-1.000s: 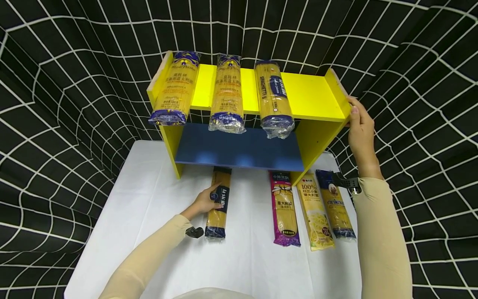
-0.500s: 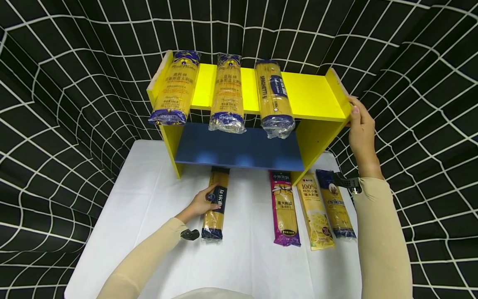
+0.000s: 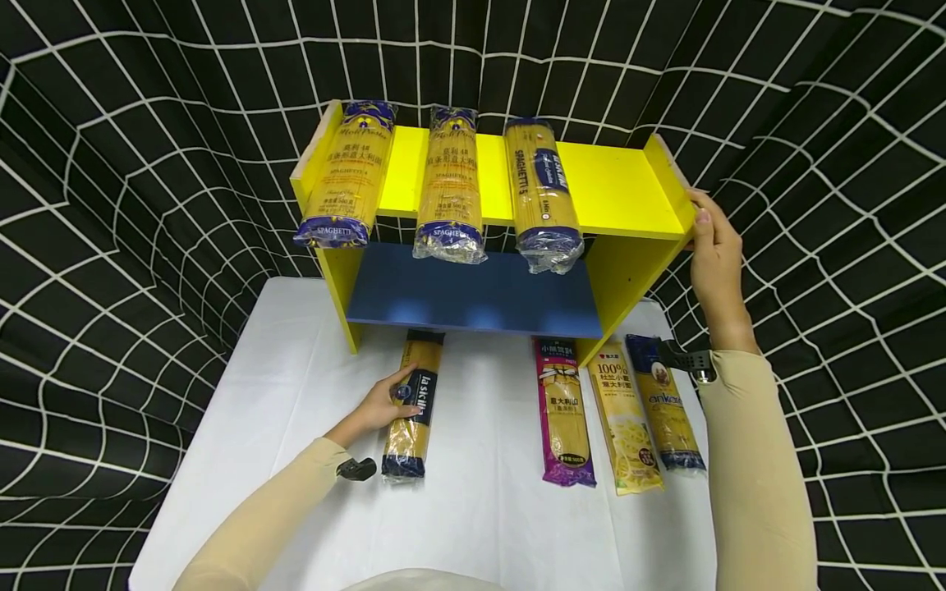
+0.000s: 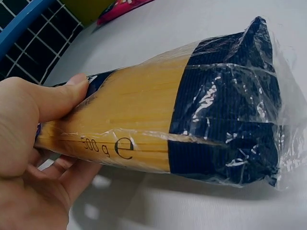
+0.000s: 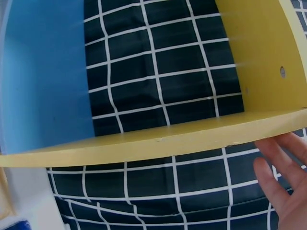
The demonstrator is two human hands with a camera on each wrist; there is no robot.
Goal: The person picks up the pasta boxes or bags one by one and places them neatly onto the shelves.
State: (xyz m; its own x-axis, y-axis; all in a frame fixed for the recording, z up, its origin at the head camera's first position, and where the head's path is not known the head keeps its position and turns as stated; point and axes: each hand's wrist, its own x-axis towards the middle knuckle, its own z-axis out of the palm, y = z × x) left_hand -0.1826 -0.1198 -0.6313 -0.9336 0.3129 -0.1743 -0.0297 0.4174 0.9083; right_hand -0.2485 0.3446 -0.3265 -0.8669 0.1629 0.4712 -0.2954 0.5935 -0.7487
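Observation:
My left hand (image 3: pixel 384 404) grips a spaghetti pack (image 3: pixel 404 443) with navy ends and a dark "la sicilia" label, just in front of the rack on the left. In the left wrist view, the thumb lies over the pack (image 4: pixel 139 110) and the fingers curl beneath it; the navy end appears tilted up off the cloth. My right hand (image 3: pixel 715 267) touches the outside of the yellow rack's right side panel (image 3: pixel 668 189). The right wrist view shows this hand's fingers (image 5: pixel 276 158) fairly straight against the panel (image 5: pixel 158 143), with no pack held.
Three spaghetti packs, a left one (image 3: pixel 347 176), a middle one (image 3: pixel 451 180) and a right one (image 3: pixel 543 189), lie on the yellow upper shelf. Below is a blue shelf (image 3: pixel 473 287). A magenta pack (image 3: pixel 565 410), a yellow pack (image 3: pixel 626 419) and a blue-topped pack (image 3: pixel 665 402) lie at right.
My left hand and the spaghetti pack have moved left and slightly toward me, the pack's near end swinging left. The right hand stays at the side panel.

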